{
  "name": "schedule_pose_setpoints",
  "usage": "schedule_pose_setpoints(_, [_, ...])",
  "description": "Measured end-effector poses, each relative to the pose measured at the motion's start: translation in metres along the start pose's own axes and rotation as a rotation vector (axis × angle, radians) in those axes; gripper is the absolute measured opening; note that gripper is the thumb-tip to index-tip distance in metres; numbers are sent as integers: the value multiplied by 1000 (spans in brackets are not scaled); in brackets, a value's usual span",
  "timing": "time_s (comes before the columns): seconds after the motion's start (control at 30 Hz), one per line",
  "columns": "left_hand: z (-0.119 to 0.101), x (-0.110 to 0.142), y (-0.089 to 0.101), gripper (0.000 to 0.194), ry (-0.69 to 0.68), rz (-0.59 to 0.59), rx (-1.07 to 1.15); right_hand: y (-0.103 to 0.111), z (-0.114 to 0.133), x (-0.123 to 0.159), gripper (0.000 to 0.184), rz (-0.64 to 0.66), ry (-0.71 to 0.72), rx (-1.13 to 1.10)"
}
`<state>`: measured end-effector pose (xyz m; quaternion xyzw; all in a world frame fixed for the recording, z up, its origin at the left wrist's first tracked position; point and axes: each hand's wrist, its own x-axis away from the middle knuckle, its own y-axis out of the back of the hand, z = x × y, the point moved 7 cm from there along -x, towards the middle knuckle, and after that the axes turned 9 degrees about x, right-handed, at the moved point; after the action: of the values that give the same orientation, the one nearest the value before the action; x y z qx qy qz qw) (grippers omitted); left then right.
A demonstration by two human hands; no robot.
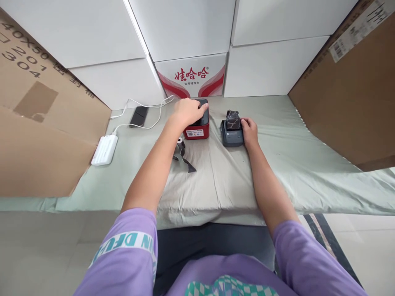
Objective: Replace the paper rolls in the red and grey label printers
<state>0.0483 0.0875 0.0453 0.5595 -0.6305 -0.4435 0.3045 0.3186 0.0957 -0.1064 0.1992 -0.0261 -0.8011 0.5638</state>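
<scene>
Here, my left hand [187, 112] lies over the red, black-topped box [202, 126]; my right hand [249, 130] touches the dark grey, boxy device [233, 139]. Whether either pinches, I can't tell.

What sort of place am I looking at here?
Probably a makeshift storage or packing area: a pale green cloth-covered table, stacked white rectangular cardboard boxes behind it, and large brown cardboard cartons at both sides.

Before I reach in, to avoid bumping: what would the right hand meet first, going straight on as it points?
The right hand would probably meet the dark grey device close beside it, perhaps in contact; depth is unclear.
</scene>
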Motion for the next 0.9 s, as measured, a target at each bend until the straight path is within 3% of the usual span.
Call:
schedule_pose_setpoints(0.2, [-11, 11, 6, 54, 32, 20, -73, 0, 1, 0, 37, 7, -19, 2])
schedule_pose_setpoints(0.3, [-43, 39, 0, 45, -161, -208, 40, 0, 2, 1, 37, -4, -24, -16])
schedule_pose_setpoints(0.37, [-70, 66, -25, 45, -371, -298, 188, 0, 3, 1, 37, -10, -26, -22])
schedule_pose_setpoints(0.43, [-85, 87, -66, 48, -474, -281, 339, 1, 3, 1, 37, -23, -27, -27])
schedule_pose_setpoints(0.57, [-68, 95, -144, 64, -185, -226, 619, 3, 4, 2, 36, -37, -25, -22])
schedule_pose_setpoints(0.63, [-58, 93, -166, 68, -72, -171, 691, 3, 4, 2, 35, -34, -26, -10])
schedule_pose_setpoints(0.7, [-52, 92, -173, 67, -28, -134, 712, 3, 3, 2, 33, -35, -24, 0])
schedule_pose_setpoints(0.9, [-46, 90, -171, 73, -41, -131, 635, 4, 2, 1, 28, -45, -16, -11])
